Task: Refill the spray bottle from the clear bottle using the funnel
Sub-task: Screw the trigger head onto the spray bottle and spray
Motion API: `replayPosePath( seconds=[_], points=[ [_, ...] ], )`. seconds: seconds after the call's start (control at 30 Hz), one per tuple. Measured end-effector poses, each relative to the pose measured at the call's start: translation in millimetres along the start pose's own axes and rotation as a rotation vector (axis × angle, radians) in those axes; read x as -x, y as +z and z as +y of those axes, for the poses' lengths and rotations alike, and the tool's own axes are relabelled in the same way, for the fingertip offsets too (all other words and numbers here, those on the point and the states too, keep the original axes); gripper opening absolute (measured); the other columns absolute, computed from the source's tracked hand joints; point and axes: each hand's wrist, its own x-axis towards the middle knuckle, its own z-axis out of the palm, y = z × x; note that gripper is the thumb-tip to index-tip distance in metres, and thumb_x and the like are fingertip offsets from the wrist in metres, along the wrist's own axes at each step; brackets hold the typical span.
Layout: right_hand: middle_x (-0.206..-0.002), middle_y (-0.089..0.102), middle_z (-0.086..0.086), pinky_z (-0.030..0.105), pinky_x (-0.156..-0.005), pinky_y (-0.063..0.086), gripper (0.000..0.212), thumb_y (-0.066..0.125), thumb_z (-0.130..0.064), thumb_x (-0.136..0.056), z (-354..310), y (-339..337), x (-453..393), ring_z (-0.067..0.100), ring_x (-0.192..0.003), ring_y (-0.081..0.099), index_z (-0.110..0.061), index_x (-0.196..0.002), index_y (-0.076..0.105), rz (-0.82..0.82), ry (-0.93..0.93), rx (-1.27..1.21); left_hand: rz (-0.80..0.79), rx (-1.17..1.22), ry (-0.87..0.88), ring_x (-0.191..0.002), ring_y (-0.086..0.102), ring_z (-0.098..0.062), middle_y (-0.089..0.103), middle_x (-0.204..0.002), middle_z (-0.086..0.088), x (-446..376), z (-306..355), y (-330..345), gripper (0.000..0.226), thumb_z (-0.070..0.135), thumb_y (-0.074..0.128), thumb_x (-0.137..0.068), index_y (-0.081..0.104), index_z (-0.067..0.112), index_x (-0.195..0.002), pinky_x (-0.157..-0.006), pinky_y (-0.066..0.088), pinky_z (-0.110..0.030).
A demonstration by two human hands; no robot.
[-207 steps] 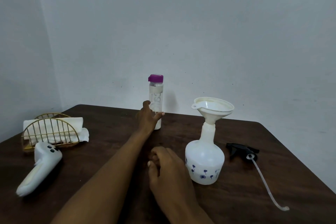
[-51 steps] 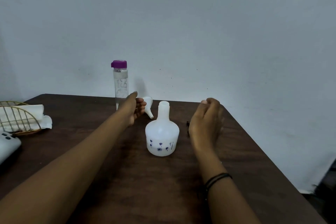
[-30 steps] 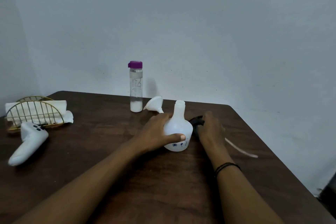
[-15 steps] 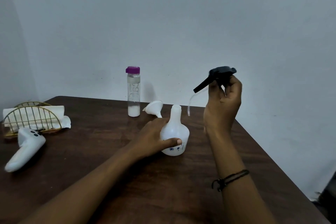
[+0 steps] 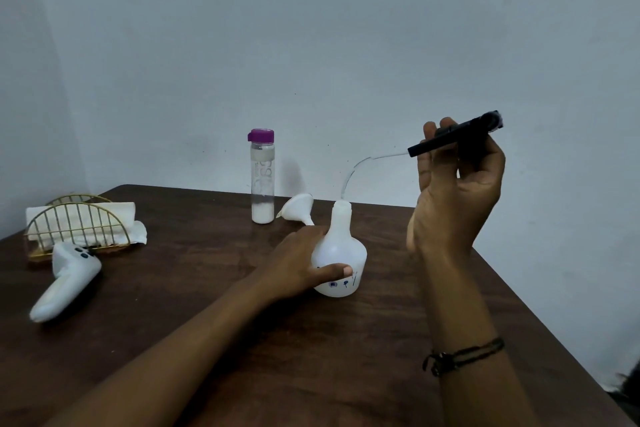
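- Here, the left hand [image 5: 298, 267] grips the white spray bottle [image 5: 341, 253] near the middle of the frame; its fingers are wrapped round the bottle's belly, the thumb lying across the front.
- The spray bottle stands upright on the dark table [image 5: 207, 288], its neck open.
- The right hand [image 5: 457, 191], raised at the right of the frame, has its fingers clamped on the black spray head [image 5: 457, 133], which is tilted.
- From the head a thin clear tube [image 5: 360, 166] curves down, its end at the bottle's mouth.
- The white funnel [image 5: 297, 208] lies on its side just behind the left hand.
- The clear bottle [image 5: 262, 177] with a purple cap stands upright left of the funnel.
- At the left of the frame a gold wire holder [image 5: 76, 222] keeps white napkins [image 5: 86, 215]; a white controller [image 5: 65, 281] lies in front of it.
- A dark wristband [image 5: 464, 355] circles the right wrist.
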Motion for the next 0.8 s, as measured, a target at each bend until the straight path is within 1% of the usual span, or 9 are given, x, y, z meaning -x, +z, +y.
replayPosePath(
  seconds=[0.1, 0.2, 0.3, 0.4, 0.47, 0.53, 0.67, 0.77, 0.8],
  points=[
    [-0.124, 0.062, 0.017, 0.048, -0.1, 0.052, 0.023, 0.067, -0.012, -0.092, 3.9, -2.5, 0.0, 0.028, -0.11, 0.068, -0.014, -0.113, 0.057, -0.003, -0.003, 0.071, 0.005, -0.001, 0.005, -0.093, 0.049, 0.006, 0.052, -0.099, 0.021, 0.6, 1.8, -0.4, 0.04, 0.06, 0.07, -0.079, 0.048, 0.037, -0.104, -0.072, 0.039, -0.018],
    [-0.117, 0.067, 0.01, 0.049, -0.099, 0.052, 0.025, 0.072, -0.018, -0.087, 11.2, -5.1, 0.3, 0.033, -0.112, 0.066, -0.02, -0.109, 0.06, -0.017, 0.019, 0.145, 0.007, -0.001, 0.011, -0.092, 0.049, 0.004, 0.049, -0.097, 0.025, 1.6, 2.7, -0.3, 0.041, 0.06, 0.07, -0.079, 0.046, 0.039, -0.105, -0.071, 0.038, -0.017],
    [-0.116, 0.068, 0.01, 0.04, -0.097, 0.055, 0.024, 0.07, -0.01, -0.089, 22.0, -6.2, 1.6, 0.027, -0.112, 0.066, -0.021, -0.108, 0.059, -0.085, 0.04, 0.255, -0.001, 0.012, -0.001, -0.094, 0.049, 0.003, 0.049, -0.099, 0.025, 1.7, 1.1, 1.2, 0.044, 0.063, 0.068, -0.078, 0.045, 0.041, -0.109, -0.072, 0.039, -0.018],
    [-0.105, 0.07, -0.004, 0.028, -0.087, 0.056, 0.023, 0.069, -0.008, -0.089, 36.2, -7.9, 4.0, 0.012, -0.098, 0.07, -0.025, -0.103, 0.061, -0.18, 0.097, 0.393, 0.016, 0.002, 0.008, -0.1, 0.05, 0.0, 0.051, -0.106, 0.023, 1.4, 2.1, 1.0, 0.05, 0.067, 0.067, -0.076, 0.05, 0.04, -0.114, -0.079, 0.042, -0.024],
    [-0.092, 0.072, -0.014, 0.021, -0.077, 0.055, 0.018, 0.068, -0.009, -0.089, 47.1, -10.6, 5.7, 0.0, -0.083, 0.069, -0.02, -0.104, 0.065, -0.244, 0.154, 0.486, 0.028, 0.001, 0.015, -0.101, 0.052, -0.001, 0.054, -0.107, 0.021, 1.6, 2.4, 1.1, 0.051, 0.067, 0.067, -0.076, 0.052, 0.038, -0.115, -0.081, 0.045, -0.025],
    [-0.078, 0.071, -0.018, 0.02, -0.066, 0.054, 0.014, 0.069, -0.011, -0.089, 57.1, -12.6, 8.5, 0.001, -0.068, 0.065, -0.017, -0.101, 0.068, -0.313, 0.222, 0.562, 0.038, 0.014, 0.018, -0.097, 0.052, 0.0, 0.053, -0.103, 0.023, 3.3, 2.5, 0.6, 0.046, 0.063, 0.069, -0.076, 0.05, 0.04, -0.111, -0.077, 0.044, -0.022],
    [-0.088, 0.074, -0.012, 0.033, -0.081, 0.057, 0.015, 0.07, -0.015, -0.089, 72.1, -14.9, 10.9, 0.011, -0.089, 0.071, -0.027, -0.096, 0.069, -0.427, 0.29, 0.69, 0.043, 0.001, 0.04, -0.107, 0.052, -0.006, 0.057, -0.116, 0.013, 2.9, 3.2, -0.3, 0.057, 0.06, 0.07, -0.079, 0.053, 0.032, -0.125, -0.087, 0.044, -0.027],
    [-0.087, 0.071, -0.007, 0.028, -0.07, 0.052, 0.012, 0.07, -0.011, -0.088, 76.5, -17.2, 9.9, 0.011, -0.081, 0.067, -0.018, -0.098, 0.069, -0.493, 0.354, 0.737, 0.021, -0.003, 0.044, -0.112, 0.052, -0.008, 0.058, -0.123, 0.011, 0.8, 0.0, 3.3, 0.063, 0.065, 0.067, -0.077, 0.052, 0.032, -0.129, -0.093, 0.046, -0.031],
    [-0.089, 0.07, -0.006, 0.027, -0.071, 0.05, 0.014, 0.069, -0.01, -0.088, 77.9, -17.5, 10.7, 0.012, -0.084, 0.066, -0.017, -0.1, 0.07, -0.529, 0.37, 0.757, 0.014, -0.009, 0.044, -0.112, 0.052, -0.007, 0.058, -0.124, 0.01, 0.2, -1.2, 4.2, 0.066, 0.066, 0.066, -0.077, 0.051, 0.031, -0.131, -0.094, 0.046, -0.031]
  ],
)
